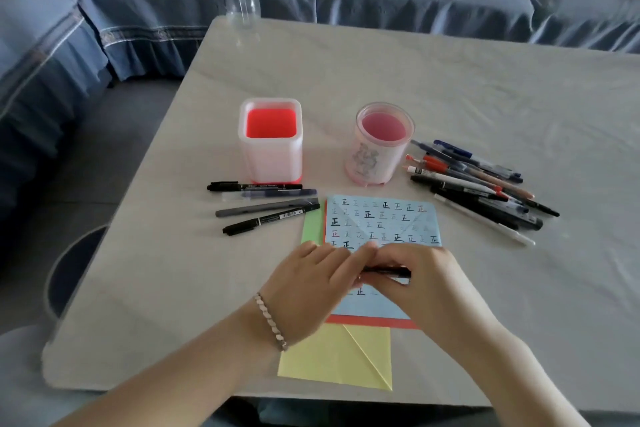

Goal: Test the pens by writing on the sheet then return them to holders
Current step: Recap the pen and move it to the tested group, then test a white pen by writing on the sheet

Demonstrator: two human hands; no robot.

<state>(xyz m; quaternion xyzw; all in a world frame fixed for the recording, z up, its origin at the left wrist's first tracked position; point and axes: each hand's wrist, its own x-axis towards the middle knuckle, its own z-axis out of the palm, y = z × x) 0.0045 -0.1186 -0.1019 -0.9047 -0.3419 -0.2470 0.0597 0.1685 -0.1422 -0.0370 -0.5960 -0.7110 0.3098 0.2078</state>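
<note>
The surface (485, 97) carries everything within arm's reach of the fingers. The blue sheet (381, 218) lies right under them, rows of test marks running out beyond the fingertips, so writing needs no reach; its near part is covered by both hands. L hand (311, 281) and R hand (422, 284) meet over it. The square holder (272, 163) and round holder (374, 159) stand beyond the fingers, past the sheet's far edge, w/ no pens showing inside. The pen pile (478, 184) lies beyond & right of the R fingers, prob. the untested lot. Four pens (266, 204) lie beyond & left of the L fingers, prob. done, though I can't tell which group is which. The black pen (388, 270) sits crosswise between both sets of fingers: R fingers curl round the barrel, L fingers pinch its left end, looks like capping or uncapping. The tip & cap joint are hidden, so which one it is stays unclear.
</note>
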